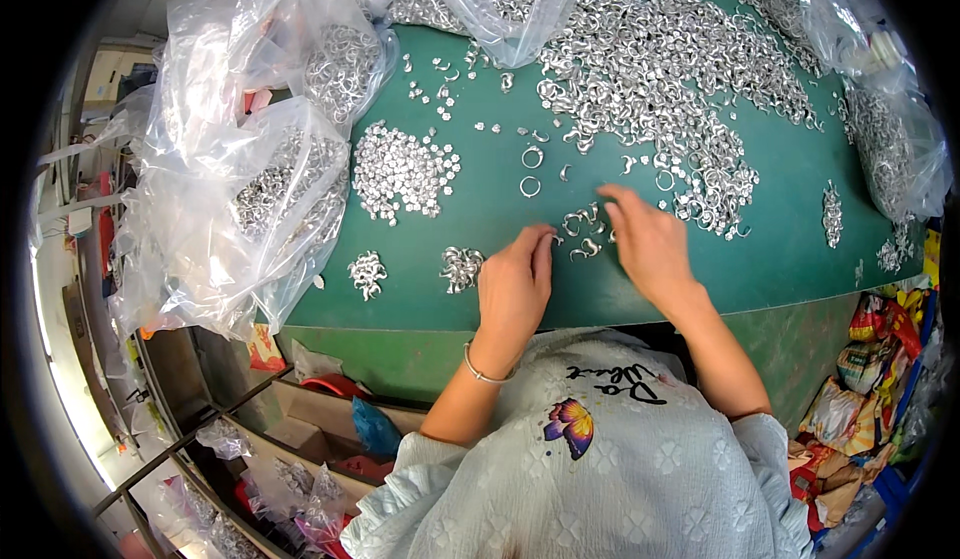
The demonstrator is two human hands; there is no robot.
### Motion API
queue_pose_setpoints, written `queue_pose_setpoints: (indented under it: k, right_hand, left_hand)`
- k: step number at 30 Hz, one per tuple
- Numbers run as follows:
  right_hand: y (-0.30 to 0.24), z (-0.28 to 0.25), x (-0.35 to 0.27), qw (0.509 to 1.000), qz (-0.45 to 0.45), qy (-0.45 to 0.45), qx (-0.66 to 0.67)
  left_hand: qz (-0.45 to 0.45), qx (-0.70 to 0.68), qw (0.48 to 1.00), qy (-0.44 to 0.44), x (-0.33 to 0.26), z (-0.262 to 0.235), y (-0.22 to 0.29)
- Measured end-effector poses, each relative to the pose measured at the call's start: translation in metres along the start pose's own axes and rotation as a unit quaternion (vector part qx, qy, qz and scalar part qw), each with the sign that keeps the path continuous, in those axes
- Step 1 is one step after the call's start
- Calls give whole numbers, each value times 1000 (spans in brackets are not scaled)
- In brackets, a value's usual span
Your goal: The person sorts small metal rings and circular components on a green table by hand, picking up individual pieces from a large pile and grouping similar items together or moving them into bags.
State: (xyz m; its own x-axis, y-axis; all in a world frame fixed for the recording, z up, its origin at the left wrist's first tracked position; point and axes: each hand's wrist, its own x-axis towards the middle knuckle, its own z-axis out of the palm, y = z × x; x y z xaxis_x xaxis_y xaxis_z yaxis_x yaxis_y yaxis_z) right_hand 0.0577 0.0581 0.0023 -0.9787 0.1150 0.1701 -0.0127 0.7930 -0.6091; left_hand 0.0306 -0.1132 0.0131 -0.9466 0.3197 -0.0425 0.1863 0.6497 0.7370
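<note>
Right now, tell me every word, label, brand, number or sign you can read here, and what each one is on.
Light shirt: dark script lettering on it, near a butterfly print; I won't copy out the words.
Colourful packages on the right: any print is too small and distorted to read.
Small packet at left, below the tabletop: too small to read.
Small metal pieces: no lettering I can make out.

Crumpled clear plastic bags [215, 149] lie along the green table's [790, 184] left edge. Below its near edge, toward left: brown open bin [318, 406], blue plastic bag [376, 427], red item [338, 386]. Past the near right corner, colourful packages [850, 409] pile up.
</note>
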Motion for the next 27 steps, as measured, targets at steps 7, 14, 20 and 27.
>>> queue_pose_setpoints:
  k: [7,14,20,27]
  right_hand:
    - [-2,-7,-22,991,-106,-72,-38]
    - [4,-20,-35,815,194,-106,536]
    - [-15,-39,-38,565,361,-174,721]
    - [1,-56,-41,681,354,-181,615]
  left_hand:
    - [10,6,1000,-8,-14,8,3]
    - [-163,-423,882,-129,-23,-1,1]
    - [-294,-575,728,-230,-26,-1,5]
    - [-268,-554,759,-216,-25,2,9]
